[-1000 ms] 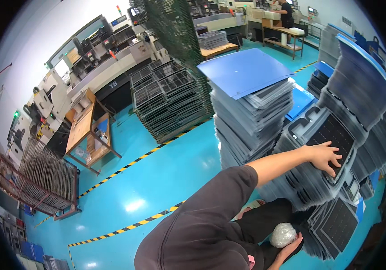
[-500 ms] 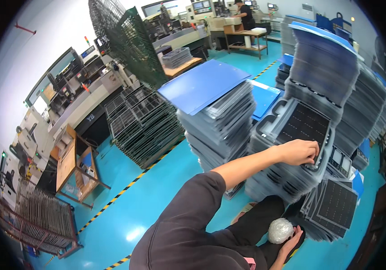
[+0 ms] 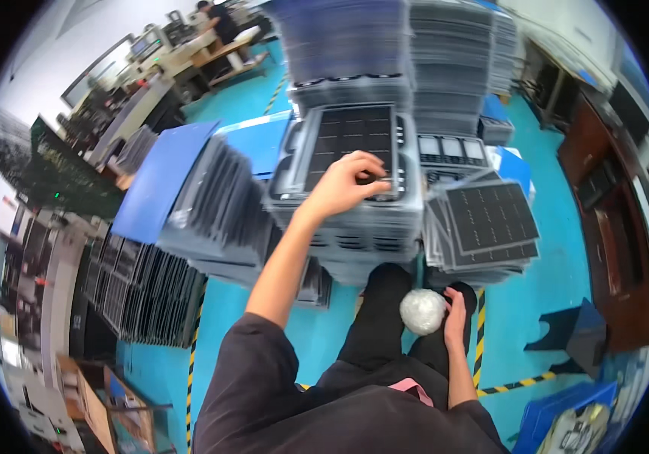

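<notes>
My left hand (image 3: 346, 183) reaches over a black panel (image 3: 351, 132) with rows of small pale marks. Its fingers curl toward the thumb near the panel's near right corner; what they pinch, if anything, is too small to make out. Under the panel lies a clear plastic tray (image 3: 294, 163), topping a tall stack of similar trays. At my lap, a ball wrapped in shiny clear film (image 3: 422, 311) rests by my thighs. My right hand (image 3: 455, 316) cups the ball's right side with bent fingers, partly hidden behind it.
More tray stacks (image 3: 449, 68) rise behind. Loose black-marked sheets (image 3: 491, 219) lie on a lower pile at right. A blue sheet (image 3: 166, 178) covers a stack at left. A wooden cabinet (image 3: 616, 197) stands far right; a person (image 3: 222, 23) works at the back left.
My view has swung right and now faces the tray stack squarely. The left hand stays over the tray's near right part, fingers still curled. The right hand remains at the wrapped ball.
</notes>
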Motion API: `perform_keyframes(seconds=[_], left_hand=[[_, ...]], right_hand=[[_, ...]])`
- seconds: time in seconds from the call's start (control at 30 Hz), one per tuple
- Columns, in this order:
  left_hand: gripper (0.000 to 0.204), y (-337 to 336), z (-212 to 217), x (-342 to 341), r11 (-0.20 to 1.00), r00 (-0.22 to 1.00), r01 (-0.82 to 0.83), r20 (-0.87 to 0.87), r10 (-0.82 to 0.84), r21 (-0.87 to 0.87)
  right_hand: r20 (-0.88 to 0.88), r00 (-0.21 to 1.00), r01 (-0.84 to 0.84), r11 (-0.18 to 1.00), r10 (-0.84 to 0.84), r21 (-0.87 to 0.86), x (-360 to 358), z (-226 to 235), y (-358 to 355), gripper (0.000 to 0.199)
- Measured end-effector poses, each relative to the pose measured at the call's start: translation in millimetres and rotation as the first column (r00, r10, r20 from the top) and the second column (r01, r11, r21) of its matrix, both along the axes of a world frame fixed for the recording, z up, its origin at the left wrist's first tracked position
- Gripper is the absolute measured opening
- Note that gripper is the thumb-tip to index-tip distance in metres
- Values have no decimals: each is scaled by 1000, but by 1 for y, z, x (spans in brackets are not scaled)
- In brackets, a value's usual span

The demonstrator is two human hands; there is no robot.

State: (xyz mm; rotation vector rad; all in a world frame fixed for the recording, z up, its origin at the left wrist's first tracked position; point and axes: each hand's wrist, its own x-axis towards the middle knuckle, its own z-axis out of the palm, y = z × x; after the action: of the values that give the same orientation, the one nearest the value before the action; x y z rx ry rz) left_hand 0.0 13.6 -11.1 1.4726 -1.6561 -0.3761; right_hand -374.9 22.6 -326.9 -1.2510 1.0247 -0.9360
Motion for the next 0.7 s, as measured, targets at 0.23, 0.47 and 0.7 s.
perform_keyframes(seconds=[0.23, 0.47, 0.7], left_hand=[[19, -14, -7, -16, 1000, 990, -21, 136, 19, 6], [19, -6, -20, 1, 909, 909, -417, -12, 417, -23], [11, 59, 21, -114, 959, 964, -226, 101, 245, -171]], right_hand=[[-76, 994, 68, 995, -74, -75, 1, 20, 7, 47], [-316, 929, 42, 906, -190, -421, 21, 98, 53, 17], [295, 918, -212, 957, 264, -196, 54, 261, 32, 48]])
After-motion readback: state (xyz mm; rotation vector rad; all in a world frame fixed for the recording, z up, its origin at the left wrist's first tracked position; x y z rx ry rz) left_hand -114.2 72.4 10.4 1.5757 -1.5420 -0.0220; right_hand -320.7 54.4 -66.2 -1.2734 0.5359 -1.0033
